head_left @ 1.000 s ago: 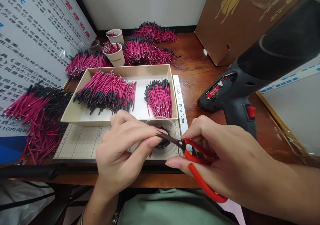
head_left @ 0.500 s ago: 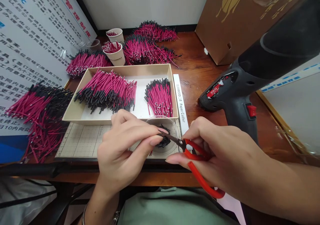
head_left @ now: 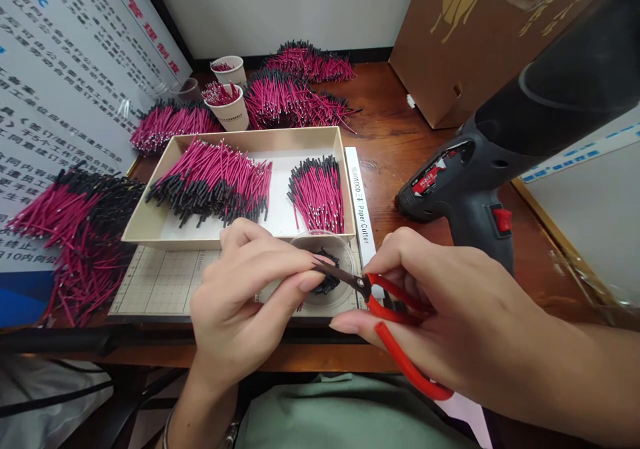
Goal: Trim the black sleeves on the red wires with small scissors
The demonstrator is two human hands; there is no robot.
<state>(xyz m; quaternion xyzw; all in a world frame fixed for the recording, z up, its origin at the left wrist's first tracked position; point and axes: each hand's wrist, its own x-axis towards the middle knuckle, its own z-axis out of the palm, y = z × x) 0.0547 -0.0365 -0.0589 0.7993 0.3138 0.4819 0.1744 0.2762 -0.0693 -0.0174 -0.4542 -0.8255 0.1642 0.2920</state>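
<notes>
My right hand (head_left: 440, 302) grips a pair of scissors (head_left: 400, 299) by its red handles, with the dark blades pointing left. The blade tips meet the fingertips of my left hand (head_left: 260, 296), where thumb and forefinger are pinched together. A short red wire end (head_left: 300, 307) shows below the left thumb; the rest of that wire is hidden by the fingers. Beneath the blades stands a clear round dish (head_left: 350, 292) holding small black pieces (head_left: 327, 279). Behind the hands, a shallow cardboard box (head_left: 240, 140) holds two bundles of red wires with black ends (head_left: 317, 192).
The box rests on a paper cutter (head_left: 165, 282). More wires lie in piles on the left (head_left: 85, 236) and at the back (head_left: 285, 99), near two paper cups (head_left: 233, 112). A black heat gun (head_left: 470, 189) stands at the right, before a brown carton (head_left: 450, 49).
Both hands stay nearly in place, the scissor tips still at the left fingertips. The right hand and scissor handles shift very slightly. The whole view drifts a little.
</notes>
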